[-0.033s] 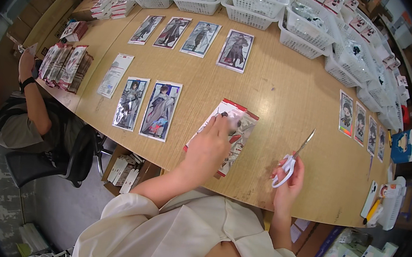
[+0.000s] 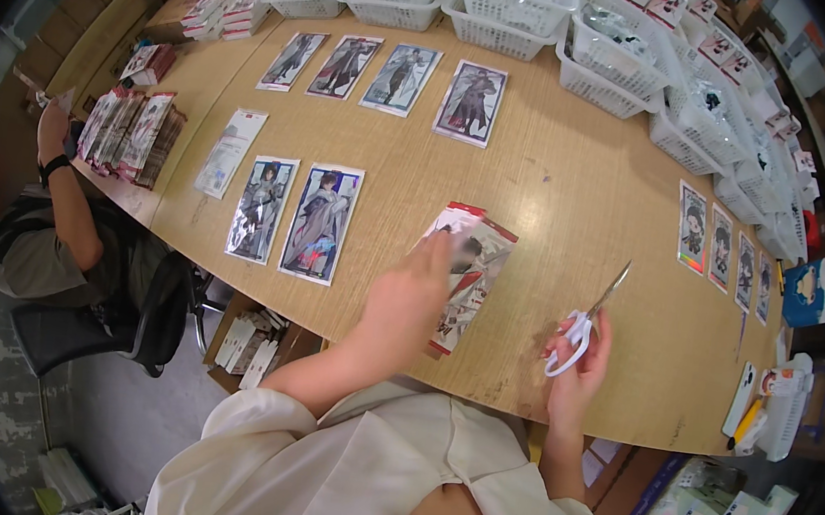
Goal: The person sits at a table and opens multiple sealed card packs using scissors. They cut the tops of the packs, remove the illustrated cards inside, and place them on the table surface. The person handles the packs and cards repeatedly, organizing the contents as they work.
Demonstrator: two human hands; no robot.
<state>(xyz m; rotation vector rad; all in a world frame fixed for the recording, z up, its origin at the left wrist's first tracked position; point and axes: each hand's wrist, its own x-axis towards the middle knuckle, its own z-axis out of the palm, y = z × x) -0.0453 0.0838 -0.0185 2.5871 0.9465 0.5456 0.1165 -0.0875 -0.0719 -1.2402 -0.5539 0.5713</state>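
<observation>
Near the front middle of the table, two flat printed packets [image 2: 466, 298] with red edges lie overlapped. My left hand [image 2: 397, 291] covers the left side of the upper one, its fingers long and pressed together over the packet's edge. The thumb is hidden and the fingertips are a little blurred. To the right, my right hand [image 2: 583, 361] holds scissors [image 2: 580, 338] with white handles. Their blades look closed and point away, up to the right, above the wood. The scissors are apart from the packets.
Printed character cards [image 2: 321, 223] lie left of the packets, with another row [image 2: 472, 103] farther back and small cards [image 2: 694, 227] at right. White baskets [image 2: 506, 36] line the far edge. A person [image 2: 75, 212] sits at far left beside stacked packets [image 2: 133, 138].
My left hand has shifted slightly left, and the upper packet has turned a little, its lower left corner now out of sight. My right hand and the scissors are nearly still.
</observation>
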